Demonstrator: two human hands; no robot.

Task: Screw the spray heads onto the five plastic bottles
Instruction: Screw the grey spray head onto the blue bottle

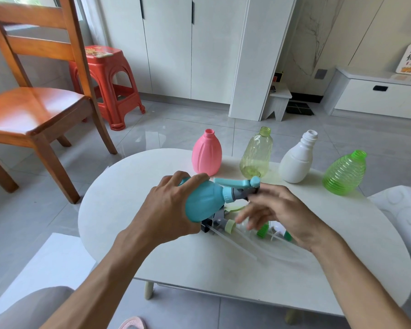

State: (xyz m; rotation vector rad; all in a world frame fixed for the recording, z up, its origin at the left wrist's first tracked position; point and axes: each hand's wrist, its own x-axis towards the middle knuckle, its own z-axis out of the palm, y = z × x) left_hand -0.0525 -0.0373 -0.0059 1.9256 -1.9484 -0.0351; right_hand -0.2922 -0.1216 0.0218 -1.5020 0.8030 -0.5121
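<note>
the left hand (173, 205) gripped the blue bottle (203, 200) tilted above the table (119, 186), while the blurred right hand (278, 212), fingers loose beside its spray head (240, 187), likely needed straight, snug turns.

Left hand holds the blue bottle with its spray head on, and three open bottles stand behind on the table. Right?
Not quite: the head view shows four open bottles standing behind, not three. The left hand does hold the blue bottle with its spray head on.

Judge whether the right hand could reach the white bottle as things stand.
Probably yes: the right hand holds nothing, and the white bottle stands just beyond it with bare table between.
</note>
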